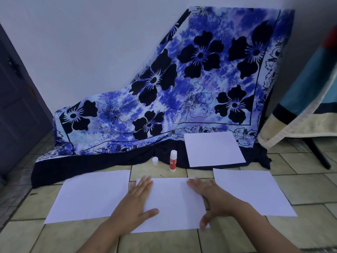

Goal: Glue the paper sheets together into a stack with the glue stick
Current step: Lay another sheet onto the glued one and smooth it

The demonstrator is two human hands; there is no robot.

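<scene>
Paper sheet (173, 203) in the middle lies flat on the tiled floor (164, 241), its long axis running left to right before the person. The left hand (138, 201) and right hand (207, 196) press it with straight fingers, grasping nothing, probably to bond a glued layer. The glue stick (172, 162) stands upright just beyond, its cap (155, 160) beside it.

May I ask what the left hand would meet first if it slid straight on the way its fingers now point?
Probably the small white cap, standing beyond the white paper sheet that the left hand rests on; the red-and-white glue stick stands right of that line. Depth is uncertain.
</scene>
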